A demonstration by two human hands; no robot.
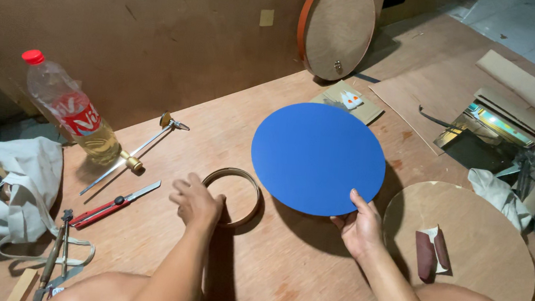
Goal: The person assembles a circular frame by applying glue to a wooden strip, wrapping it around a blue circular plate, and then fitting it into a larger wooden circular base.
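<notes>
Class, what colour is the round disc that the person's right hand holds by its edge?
Plain solid blue disc, held by the right hand; head view.

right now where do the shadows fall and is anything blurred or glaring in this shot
Head view: the blue disc, held at its edge by the right hand, casts a dark shadow below and to its right on the plywood; the left hand by the tape roll looks slightly soft; sharp glare only on the mirror piece at right; edges bend a little, wide lens.

A craft workshop: plywood floor (283, 262), utility knife (114, 205), sandpaper (431, 252), round wooden boards (339, 28).
</notes>
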